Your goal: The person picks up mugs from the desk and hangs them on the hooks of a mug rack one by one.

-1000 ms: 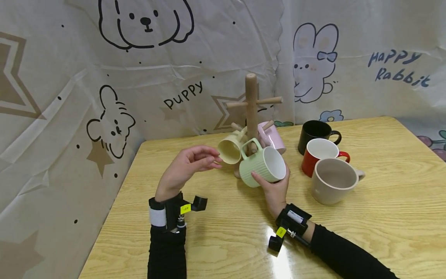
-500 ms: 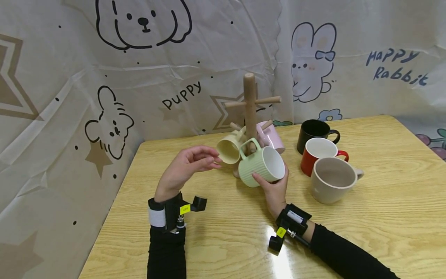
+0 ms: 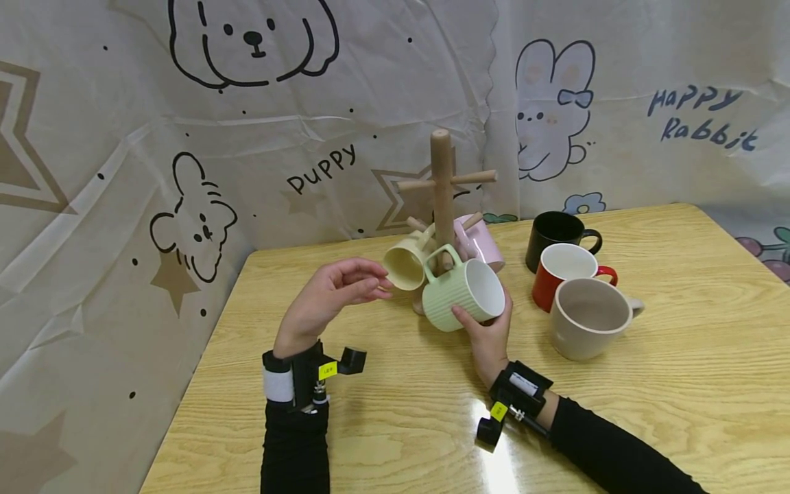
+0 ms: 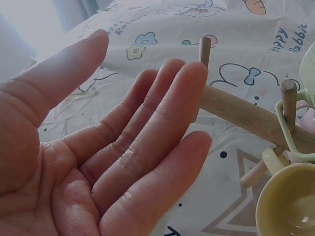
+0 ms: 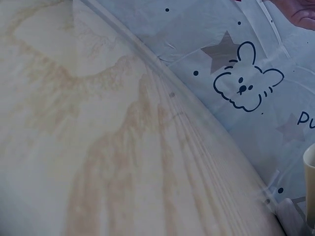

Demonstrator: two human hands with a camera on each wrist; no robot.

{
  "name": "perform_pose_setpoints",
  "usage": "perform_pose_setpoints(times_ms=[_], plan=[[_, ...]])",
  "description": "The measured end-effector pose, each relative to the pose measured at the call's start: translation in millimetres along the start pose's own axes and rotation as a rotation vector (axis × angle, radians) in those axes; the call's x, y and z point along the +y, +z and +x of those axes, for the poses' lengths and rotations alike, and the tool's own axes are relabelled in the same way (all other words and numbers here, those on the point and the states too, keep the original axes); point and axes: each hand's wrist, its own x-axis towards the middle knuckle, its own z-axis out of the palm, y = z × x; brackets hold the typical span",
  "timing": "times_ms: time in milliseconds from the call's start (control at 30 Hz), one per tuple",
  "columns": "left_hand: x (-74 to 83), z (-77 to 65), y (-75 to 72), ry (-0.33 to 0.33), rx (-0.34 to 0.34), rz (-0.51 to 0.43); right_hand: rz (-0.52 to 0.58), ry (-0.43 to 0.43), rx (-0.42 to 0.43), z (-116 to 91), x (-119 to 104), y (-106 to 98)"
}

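Observation:
My right hand [image 3: 490, 339] grips a pale green ribbed mug [image 3: 453, 298] by its body, thumb on the near side, the other fingers mostly hidden behind. The mug is tilted, its mouth facing right and its handle uppermost. In the left wrist view, that green handle [image 4: 281, 129] loops around a peg [image 4: 289, 91] of the wooden mug tree [image 3: 441, 199]. My left hand [image 3: 336, 298] is empty, fingers loosely bent, its fingertips close to a yellow mug [image 3: 406, 264] hanging on the tree. A pink mug [image 3: 481, 243] hangs behind on the right.
Right of the tree, a black mug [image 3: 549, 243], a red mug [image 3: 549, 281] with a white inside and a beige mug [image 3: 583, 326] stand in a row on the wooden table [image 3: 395, 418]. A printed curtain [image 3: 370, 89] hangs behind the table.
The thumb of my right hand has shifted slightly to the right on the green mug. The mug and my left hand have hardly moved.

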Motion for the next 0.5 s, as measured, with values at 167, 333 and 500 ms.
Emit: perform_pose_setpoints(times_ms=[167, 333, 500], plan=[[0.5, -0.1, -0.3, -0.001, 0.002, -0.004, -0.005, -0.013, 0.021, 2.5, -3.1, -1.6], [0.8, -0.1, -0.3, -0.003, 0.005, 0.000, 0.014, -0.029, 0.050, 4.1, -3.7, -3.0], [0.7, -0.4, -0.1, -0.007, 0.009, 0.006, 0.033, -0.096, 0.072, 6.4, -8.5, -4.4]])
